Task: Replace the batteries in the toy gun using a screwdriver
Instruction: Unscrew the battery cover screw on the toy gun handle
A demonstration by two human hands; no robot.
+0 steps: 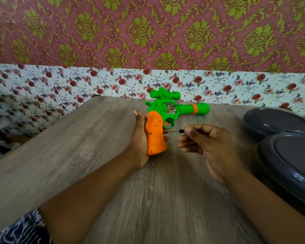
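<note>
Toy gun (167, 118) grasped at orange grip by left hand (139, 141); screwdriver (174, 131) pinched by right hand (206, 147), tip at grip. Two grey lidded containers (278, 120) stacked at right, contents hidden.

Both your forearms are bare from elbow to wrist, with no watch, ring or band showing on your left hand (139, 138) or right hand (206, 143). Near your left elbow sits a dark navy sleeve (23, 228) printed with thin white squiggly lines.
</note>
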